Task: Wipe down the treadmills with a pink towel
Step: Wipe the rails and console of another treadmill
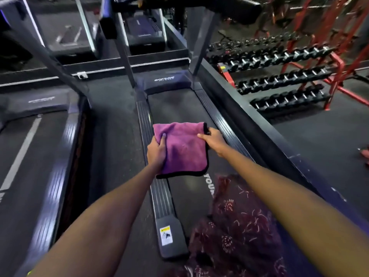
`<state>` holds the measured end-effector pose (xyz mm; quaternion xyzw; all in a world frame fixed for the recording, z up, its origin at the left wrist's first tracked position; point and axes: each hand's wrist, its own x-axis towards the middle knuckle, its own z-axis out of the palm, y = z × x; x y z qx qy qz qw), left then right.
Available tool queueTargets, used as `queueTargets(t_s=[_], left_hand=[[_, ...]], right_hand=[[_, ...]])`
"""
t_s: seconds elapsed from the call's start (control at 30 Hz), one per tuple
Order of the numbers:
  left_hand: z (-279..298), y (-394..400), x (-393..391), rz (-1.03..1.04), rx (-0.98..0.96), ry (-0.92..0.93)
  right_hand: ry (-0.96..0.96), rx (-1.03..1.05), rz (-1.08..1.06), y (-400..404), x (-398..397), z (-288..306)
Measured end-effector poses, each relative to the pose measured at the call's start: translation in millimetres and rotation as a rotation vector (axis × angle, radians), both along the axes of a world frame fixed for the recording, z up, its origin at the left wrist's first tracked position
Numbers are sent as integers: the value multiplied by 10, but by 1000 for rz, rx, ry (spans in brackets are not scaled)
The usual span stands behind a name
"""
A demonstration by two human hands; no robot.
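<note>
A pink towel (182, 148) with a black hem is stretched out in the air above the belt of the treadmill (179, 108) in front of me. My left hand (156, 151) grips its left edge, thumb on top of the cloth. At the upper right corner, my right hand (214, 141) pinches the towel. A second treadmill (34, 140) stands to the left. The towel hangs over the left side rail (144, 120) and the belt.
A dumbbell rack (279, 76) with red frames stands to the right beyond a dark low barrier (259, 126). My dark red patterned clothing (239, 226) covers the belt's near end. Grey uprights (123, 47) rise at the treadmill's front. More machines stand behind.
</note>
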<state>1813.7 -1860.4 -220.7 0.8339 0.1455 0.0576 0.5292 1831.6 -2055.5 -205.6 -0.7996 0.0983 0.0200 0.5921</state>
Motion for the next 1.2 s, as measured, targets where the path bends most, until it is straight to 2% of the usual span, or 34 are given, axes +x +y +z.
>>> queueTargets(t_s=[0.17,0.3,0.5,0.63,0.73,0.83,0.93,1.03,1.13,1.2], left_hand=[[-55,-303,876,32,17,-9],[121,-570,1763,27,19,-9],[937,-1002,3051,22,-42,-1],[1490,-1275,3503,12,-84,-4],[1830,-1359,3777,-68,-102,-7],[2202,-1413,4100,-186,-134,-16],[2433,-1503,4406,-271,-210,-39],[2475,-1622,4766,-375,-214,-21],[2479,-1821,5161,-529,-188,-9],[2486,-1974,5443,-620,-165,4]], right_hand=[[-30,-10,38,-291,947,-51],[-7,10,54,-588,1779,120],[32,33,48,-1060,3025,934],[32,44,0,-1329,3510,1480],[87,67,-1,-1503,3753,1831],[49,35,6,-1648,4028,2184],[-30,-187,136,-1736,4317,2481],[-19,-373,241,-1775,4665,2616],[-2,-360,290,-1777,4940,2646],[-19,-322,212,-1843,5090,2585]])
